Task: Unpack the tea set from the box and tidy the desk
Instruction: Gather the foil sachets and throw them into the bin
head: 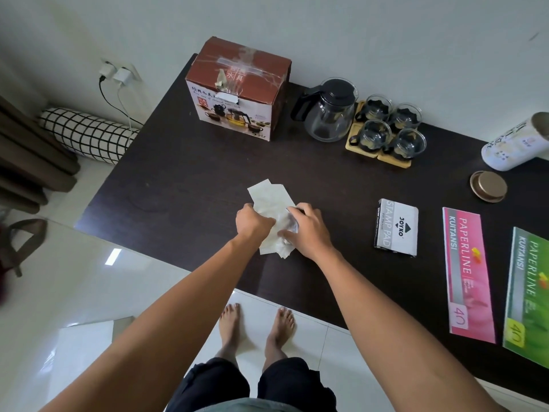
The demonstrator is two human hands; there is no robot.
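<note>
Your left hand [254,224] clenches the wrapping paper [271,200]; your right hand [309,230] grips its crumpled side; the sheet extends toward 12 o'clock.

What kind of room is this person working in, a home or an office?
Probably a home, perhaps a bedroom doubling as a work corner. A checked bolster pillow lies on the floor by the wall, the person stands barefoot on glossy tiles, and the dark desk holds receipt books and a stamp pad.
</note>
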